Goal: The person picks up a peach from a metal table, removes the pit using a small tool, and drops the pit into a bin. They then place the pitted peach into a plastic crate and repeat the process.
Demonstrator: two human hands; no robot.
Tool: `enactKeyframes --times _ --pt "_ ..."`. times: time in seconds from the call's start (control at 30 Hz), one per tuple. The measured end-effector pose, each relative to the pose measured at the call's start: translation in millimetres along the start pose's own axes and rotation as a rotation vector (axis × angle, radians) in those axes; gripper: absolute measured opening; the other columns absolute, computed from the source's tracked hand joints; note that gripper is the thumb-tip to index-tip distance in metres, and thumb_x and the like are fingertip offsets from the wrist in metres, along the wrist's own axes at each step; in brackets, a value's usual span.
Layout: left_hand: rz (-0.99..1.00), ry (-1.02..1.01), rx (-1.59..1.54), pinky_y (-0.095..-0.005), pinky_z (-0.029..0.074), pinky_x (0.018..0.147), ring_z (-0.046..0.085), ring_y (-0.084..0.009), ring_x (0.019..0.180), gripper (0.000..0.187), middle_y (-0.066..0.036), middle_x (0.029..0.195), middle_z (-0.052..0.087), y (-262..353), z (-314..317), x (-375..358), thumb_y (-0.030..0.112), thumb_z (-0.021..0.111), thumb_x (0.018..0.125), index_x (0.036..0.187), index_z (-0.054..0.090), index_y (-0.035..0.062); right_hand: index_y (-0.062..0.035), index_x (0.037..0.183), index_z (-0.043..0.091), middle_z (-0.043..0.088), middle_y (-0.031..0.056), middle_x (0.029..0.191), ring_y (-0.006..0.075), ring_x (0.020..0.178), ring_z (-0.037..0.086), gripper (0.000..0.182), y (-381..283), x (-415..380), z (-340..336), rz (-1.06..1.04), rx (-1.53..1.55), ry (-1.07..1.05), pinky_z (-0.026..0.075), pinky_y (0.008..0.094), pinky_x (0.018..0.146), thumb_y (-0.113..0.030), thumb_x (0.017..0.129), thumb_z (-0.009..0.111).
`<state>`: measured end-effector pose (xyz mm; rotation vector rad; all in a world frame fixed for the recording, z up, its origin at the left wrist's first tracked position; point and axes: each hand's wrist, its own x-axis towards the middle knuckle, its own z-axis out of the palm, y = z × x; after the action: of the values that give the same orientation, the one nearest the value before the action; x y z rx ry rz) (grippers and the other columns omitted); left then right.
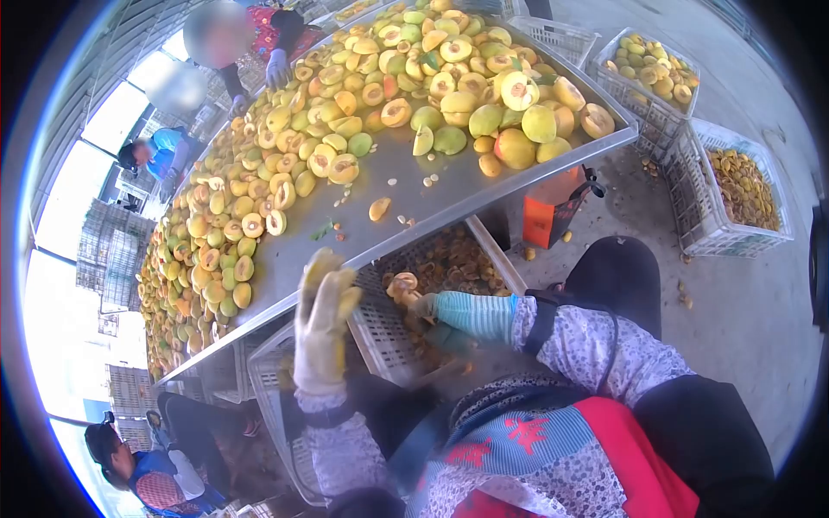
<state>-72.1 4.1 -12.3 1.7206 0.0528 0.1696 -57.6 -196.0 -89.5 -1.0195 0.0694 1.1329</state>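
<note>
My left hand (321,332), in a white and yellowish work glove, is raised at the table's front edge. Its fingers are stretched upward and nothing shows in them. Below the table edge, my right hand (440,312), gloved with a teal striped cuff, reaches over a white plastic crate (380,341) of browned fruit pieces. A brownish peach half (402,285) shows at its fingertips, and the fingers look closed on it. The metal table (371,186) in front of me carries a big heap of halved yellow-green peaches (345,95).
At the right stand a crate (682,194) of brown pieces and another crate (613,78) of peaches. An orange and black container (548,211) sits under the table corner. A co-worker's gloved hand (278,69) touches the heap; other people are at the left.
</note>
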Motion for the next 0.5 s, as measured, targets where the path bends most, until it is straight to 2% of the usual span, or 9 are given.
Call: enactKeyframes --times 0.07,0.1,0.13,0.17,0.23,0.33,0.4,0.43,0.5 --pt "-0.228 -0.261 -0.412 -0.0348 0.045 0.103 0.055 -0.0236 0.123 0.040 -0.014 0.141 0.050 -2 23 4 0.015 0.055 0.100 0.137 0.051 -0.0001 -0.0149 0.084 0.054 0.037 -0.0081 0.055 0.0053 0.038 0.032 0.031 -8 -15 2 0.084 0.144 -0.091 0.024 0.0226 0.034 -0.044 0.094 0.058" --pt "-0.230 -0.266 -0.411 -0.0348 0.045 0.103 0.055 -0.0236 0.123 0.040 -0.014 0.141 0.050 -6 27 5 0.015 0.055 0.100 0.137 0.051 -0.0001 -0.0151 0.085 0.054 0.036 -0.0087 0.055 0.0047 0.039 0.031 0.034 -11 -21 0 0.162 0.287 -0.183 0.024 0.0221 0.034 -0.048 0.094 0.058" --pt "-0.298 -0.360 -0.464 -0.0357 0.047 0.101 0.057 -0.0241 0.120 0.041 -0.014 0.138 0.053 -12 32 6 0.016 0.056 0.099 0.137 0.051 0.0005 -0.0143 0.087 0.054 0.036 -0.0101 0.057 0.0032 0.040 0.031 0.044 -6 -24 -4 0.105 0.341 -0.336 0.023 0.0207 0.034 -0.058 0.093 0.058" --pt "-0.363 -0.463 -0.521 -0.0365 0.049 0.099 0.060 -0.0247 0.117 0.042 -0.014 0.135 0.056 -17 37 8 0.016 0.058 0.098 0.137 0.051 0.0011 -0.0141 0.088 0.052 0.035 -0.0111 0.058 0.0014 0.041 0.031 0.045 -7 -29 -3 0.011 0.330 -0.382 0.024 0.0188 0.033 -0.058 0.094 0.057" --pt "-0.315 -0.435 -0.590 -0.0367 0.054 0.089 0.064 -0.0235 0.102 0.038 -0.014 0.122 0.062 -23 43 4 0.022 0.064 0.095 0.126 0.058 0.0006 -0.0138 0.088 0.056 0.033 -0.0108 0.060 0.0001 0.043 0.029 0.048 -2 -28 -4 -0.009 0.421 -0.490 0.024 0.0170 0.034 -0.061 0.092 0.057" --pt "-0.184 -0.510 -0.557 -0.0322 0.053 0.081 0.063 -0.0176 0.094 0.038 -0.012 0.111 0.065 -28 41 9 0.030 0.069 0.092 0.115 0.063 0.0001 -0.0144 0.088 0.056 0.032 -0.0106 0.060 0.0014 0.043 0.029 0.047 -6 -41 -2 -0.003 0.473 -0.582 0.025 0.0166 0.034 -0.062 0.092 0.057" --pt "-0.164 -0.411 -0.051 -0.0279 0.050 0.075 0.062 -0.0130 0.084 0.040 -0.009 0.103 0.066 -25 33 14 0.038 0.072 0.090 0.106 0.066 0.0013 -0.0146 0.087 0.056 0.032 -0.0105 0.059 0.0018 0.043 0.029 0.047 -8 -41 -1 -0.003 0.512 -0.578 0.025 0.0170 0.034 -0.061 0.093 0.057" --pt "-0.183 -0.338 -0.037 -0.0258 0.049 0.073 0.062 -0.0114 0.078 0.042 -0.006 0.098 0.067 -27 32 17 0.040 0.072 0.089 0.104 0.067 0.0009 -0.0149 0.086 0.056 0.033 -0.0097 0.058 0.0023 0.042 0.030 0.045 -10 -44 0 0.004 0.548 -0.527 0.026 0.0179 0.033 -0.059 0.094 0.057" --pt "-0.078 -0.392 0.104 -0.0242 0.048 0.067 0.061 -0.0111 0.072 0.047 -0.005 0.099 0.067 -17 29 19 0.042 0.071 0.090 0.109 0.067 -0.0001 -0.0151 0.085 0.055 0.034 -0.0090 0.058 0.0029 0.042 0.031 0.044 -11 -45 0 0.010 0.586 -0.478 0.026 0.0187 0.033 -0.058 0.095 0.056"
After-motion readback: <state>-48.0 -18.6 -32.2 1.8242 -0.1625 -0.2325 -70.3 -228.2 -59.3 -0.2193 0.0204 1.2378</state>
